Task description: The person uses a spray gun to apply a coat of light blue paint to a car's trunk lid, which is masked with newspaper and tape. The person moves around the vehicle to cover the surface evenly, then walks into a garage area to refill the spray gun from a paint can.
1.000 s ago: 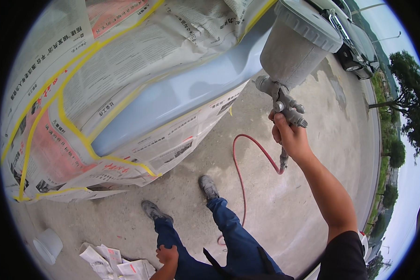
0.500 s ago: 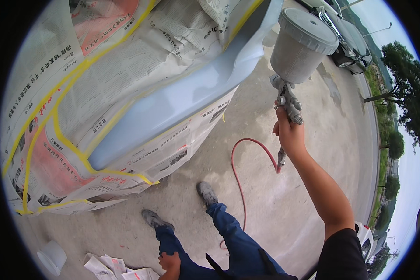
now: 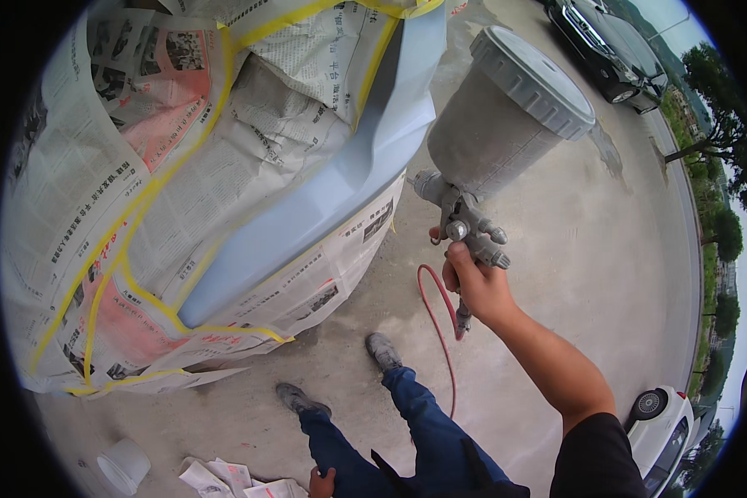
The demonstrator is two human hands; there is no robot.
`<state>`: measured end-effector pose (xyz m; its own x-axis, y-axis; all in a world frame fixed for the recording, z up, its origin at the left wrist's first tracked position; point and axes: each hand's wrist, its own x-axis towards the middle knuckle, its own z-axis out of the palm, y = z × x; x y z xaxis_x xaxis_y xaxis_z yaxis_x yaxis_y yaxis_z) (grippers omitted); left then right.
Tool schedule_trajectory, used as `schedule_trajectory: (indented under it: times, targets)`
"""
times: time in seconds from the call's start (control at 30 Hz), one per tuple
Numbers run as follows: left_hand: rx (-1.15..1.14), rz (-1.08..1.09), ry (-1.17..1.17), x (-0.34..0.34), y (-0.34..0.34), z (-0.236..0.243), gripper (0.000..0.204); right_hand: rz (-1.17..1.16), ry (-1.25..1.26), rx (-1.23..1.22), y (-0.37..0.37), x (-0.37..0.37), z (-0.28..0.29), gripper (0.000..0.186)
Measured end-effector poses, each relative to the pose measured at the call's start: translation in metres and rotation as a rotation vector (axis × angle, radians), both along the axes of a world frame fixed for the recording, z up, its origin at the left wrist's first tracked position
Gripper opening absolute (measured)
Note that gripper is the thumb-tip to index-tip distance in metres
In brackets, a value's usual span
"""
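a: in the head view, what is the right grip (image 3: 485, 292) doing?

b: it is closed firmly around a grey spray gun (image 3: 459, 220), one fingertip showing at the front.

a: where is the gun?

b: right of centre, raised above the concrete ground (image 3: 581, 299). a big grey cup (image 3: 500, 124) sits on top, tilted, under a ribbed lid (image 3: 548, 79). the nozzle (image 3: 426, 184) faces left. a red hose (image 3: 434, 311) hangs from the gun's lower end and bends down toward the legs.

a: and the left grip (image 3: 322, 483)?

b: at the bottom edge, beside the left thigh and partly cut off. i cannot tell how far open it is, or whether it has hold of anything.

a: what is on the left?

b: a large rounded form covered in newspaper (image 3: 216, 199), with yellow tape (image 3: 152, 189) along the seams. a smooth pale blue panel (image 3: 315, 220) shows bare, slanting up toward the gun.

a: anything else?

b: blue trousers (image 3: 427, 415) and grey shoes (image 3: 383, 353) below; a white bucket (image 3: 124, 465) and loose paper (image 3: 232, 477) at lower left. to the right, a dark car (image 3: 610, 50) is at the top, a white car (image 3: 660, 432) at the bottom, and trees (image 3: 726, 108) along the edge.
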<state>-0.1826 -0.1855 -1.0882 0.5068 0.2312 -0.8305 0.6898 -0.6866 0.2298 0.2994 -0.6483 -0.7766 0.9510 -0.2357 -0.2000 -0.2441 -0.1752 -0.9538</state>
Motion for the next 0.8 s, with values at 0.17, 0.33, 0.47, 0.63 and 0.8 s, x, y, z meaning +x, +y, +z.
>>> schedule_trajectory:
  times: [0.17,0.33,0.47,0.63,0.8]
  targets:
    - [-0.289,0.388,0.363,-0.062,0.022,0.022,0.039,0.055,-0.114,0.089,-0.004,0.028,0.019,0.036]
    - [-0.46,0.664,0.513,-0.086,0.015,0.051,0.065,0.038,-0.174,0.083,-0.021,0.053,0.011,0.035]
    - [-0.579,0.746,0.462,-0.097,-0.004,0.07,0.059,-0.031,-0.199,0.048,-0.04,0.056,0.012,0.035]
    - [-0.359,0.693,0.415,-0.081,-0.038,0.107,0.033,-0.026,-0.193,0.159,-0.047,0.04,0.018,0.036]
    - [-0.35,0.757,0.433,-0.056,-0.043,0.122,0.03,0.163,-0.057,0.374,-0.051,0.042,-0.002,0.044]
